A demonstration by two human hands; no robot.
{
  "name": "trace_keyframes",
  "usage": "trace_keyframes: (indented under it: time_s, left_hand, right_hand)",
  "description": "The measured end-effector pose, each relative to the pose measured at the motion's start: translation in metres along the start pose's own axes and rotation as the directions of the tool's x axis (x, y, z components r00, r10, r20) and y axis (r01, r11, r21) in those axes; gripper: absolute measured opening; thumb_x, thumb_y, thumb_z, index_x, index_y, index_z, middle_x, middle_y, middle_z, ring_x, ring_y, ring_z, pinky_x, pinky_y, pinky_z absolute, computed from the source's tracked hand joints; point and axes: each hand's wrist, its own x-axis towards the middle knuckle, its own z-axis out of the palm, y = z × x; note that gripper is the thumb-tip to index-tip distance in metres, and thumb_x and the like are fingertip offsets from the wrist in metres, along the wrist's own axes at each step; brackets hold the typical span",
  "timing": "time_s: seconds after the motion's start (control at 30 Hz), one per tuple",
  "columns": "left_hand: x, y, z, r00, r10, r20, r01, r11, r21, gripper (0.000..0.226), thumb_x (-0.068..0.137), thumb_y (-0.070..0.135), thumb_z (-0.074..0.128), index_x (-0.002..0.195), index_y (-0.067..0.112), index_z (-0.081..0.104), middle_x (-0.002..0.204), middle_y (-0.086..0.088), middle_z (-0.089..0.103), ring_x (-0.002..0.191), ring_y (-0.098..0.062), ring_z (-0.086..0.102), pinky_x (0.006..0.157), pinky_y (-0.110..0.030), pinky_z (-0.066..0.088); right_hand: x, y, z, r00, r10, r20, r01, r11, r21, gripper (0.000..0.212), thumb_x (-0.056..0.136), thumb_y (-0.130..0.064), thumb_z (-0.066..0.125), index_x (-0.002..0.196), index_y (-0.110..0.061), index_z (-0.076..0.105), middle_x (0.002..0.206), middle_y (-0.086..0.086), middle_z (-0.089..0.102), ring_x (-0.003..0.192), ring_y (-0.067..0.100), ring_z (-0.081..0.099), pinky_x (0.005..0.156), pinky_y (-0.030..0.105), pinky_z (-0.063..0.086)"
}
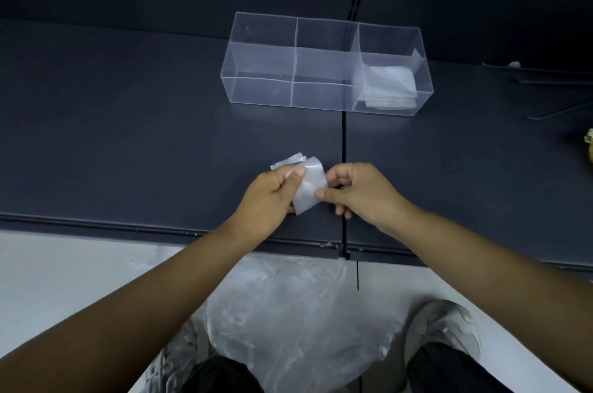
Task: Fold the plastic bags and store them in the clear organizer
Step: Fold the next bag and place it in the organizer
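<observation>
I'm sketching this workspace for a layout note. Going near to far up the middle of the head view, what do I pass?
Loose bags on the floor → shelf front edge → folded bag pinched by left hand and right hand → organizer, with stored bags in its right compartment.

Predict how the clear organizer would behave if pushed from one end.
The clear organizer would probably slide rather than tip: it is long and low, flat on the smooth dark shelf. Its straight, thin walls suggest rigid, light plastic, so it likely keeps its shape. With folded bags only in the right compartment, that end may drag slightly.
</observation>
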Motion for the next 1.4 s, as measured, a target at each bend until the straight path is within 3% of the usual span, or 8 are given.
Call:
trace_keyframes:
  time_s: [0.2,0.3,0.4,0.5,0.67,0.87,1.07,1.4]
  left_hand:
    - [0.009,0.008,-0.014,0.949,-0.291,-0.12,0.241,0.917,-0.317,0.024,0.101,0.025,0.049,0.107,0.007,0.064,0.081,-0.01,0.072,0.071,-0.021,0.073,0.058,-0.026,0.057]
    - [0.004,0.0,-0.023,0.917,0.014,-0.399,0.028,0.995,0.099,0.02,0.098,0.018,0.052,0.115,0.009,0.06,0.083,-0.003,0.068,0.07,-0.021,0.069,0.064,-0.027,0.056]
    - [-0.005,-0.011,-0.014,0.859,0.466,-0.21,-0.225,0.714,0.663,0.026,0.094,0.015,0.056,0.119,0.009,0.062,0.109,-0.005,0.062,0.097,-0.025,0.062,0.085,-0.034,0.047]
    - [-0.004,-0.023,0.003,0.928,0.371,0.017,-0.21,0.487,0.848,0.052,0.101,0.031,0.042,0.147,0.01,0.035,0.152,-0.009,0.037,0.143,-0.028,0.027,0.116,-0.044,0.017]
    - [-0.005,-0.037,0.003,0.96,0.273,0.061,-0.104,0.144,0.984,0.063,0.095,0.049,-0.003,0.148,0.015,-0.01,0.162,-0.003,-0.003,0.148,-0.021,-0.011,0.118,-0.049,-0.008]
    - [-0.008,-0.04,0.004,0.983,0.185,0.004,-0.039,0.185,0.982,0.075,0.089,0.057,-0.015,0.151,0.015,-0.011,0.162,-0.002,-0.009,0.148,-0.019,-0.013,0.117,-0.051,-0.011]
    - [-0.007,-0.039,0.002,0.985,0.17,-0.015,-0.024,0.227,0.974,0.082,0.084,0.067,-0.011,0.152,0.022,-0.013,0.162,0.001,-0.013,0.147,-0.02,-0.015,0.115,-0.051,-0.012]
    - [-0.004,-0.035,-0.002,0.989,0.122,-0.082,0.054,0.22,0.974,0.098,0.073,0.076,-0.014,0.151,0.017,-0.015,0.161,-0.005,-0.015,0.147,-0.025,-0.015,0.117,-0.053,-0.006]
  right_hand:
    - [0.017,-0.01,0.003,0.99,0.117,-0.084,-0.119,0.993,-0.023,0.01,0.082,-0.014,0.074,0.075,-0.015,0.067,0.065,0.003,0.069,0.039,0.007,0.056,0.035,0.018,0.036]
    - [0.024,-0.014,0.004,0.977,0.187,-0.105,-0.194,0.979,-0.068,0.011,0.081,-0.017,0.075,0.074,-0.016,0.066,0.074,0.013,0.072,0.041,0.008,0.059,0.034,0.016,0.034]
    - [0.029,-0.017,0.007,0.975,0.192,-0.111,-0.205,0.971,-0.121,0.014,0.08,-0.018,0.075,0.07,-0.016,0.066,0.069,0.016,0.071,0.042,0.01,0.061,0.034,0.014,0.032]
    - [0.03,-0.019,0.009,0.981,0.154,-0.114,-0.175,0.963,-0.206,0.015,0.081,-0.021,0.074,0.068,-0.02,0.066,0.061,0.011,0.07,0.043,0.009,0.062,0.039,0.015,0.037]
    - [0.026,-0.023,0.012,0.991,0.066,-0.116,-0.099,0.944,-0.315,0.01,0.082,-0.024,0.072,0.074,-0.02,0.067,0.058,0.001,0.068,0.043,0.006,0.061,0.051,0.018,0.043]
    - [0.018,-0.02,0.027,0.969,-0.087,-0.233,-0.036,0.878,-0.477,0.009,0.081,-0.028,0.072,0.077,-0.021,0.067,0.075,-0.008,0.065,0.073,0.013,0.063,0.067,0.031,0.053]
    - [0.005,0.012,0.035,0.893,-0.323,-0.314,0.036,0.746,-0.665,0.04,0.08,-0.049,0.068,0.106,-0.023,0.056,0.107,-0.003,0.048,0.104,0.018,0.043,0.085,0.029,0.025]
    - [0.004,0.017,0.027,0.865,-0.32,-0.387,0.011,0.783,-0.622,0.012,0.093,-0.031,0.058,0.099,-0.021,0.062,0.104,-0.001,0.05,0.104,0.02,0.046,0.086,0.03,0.027]
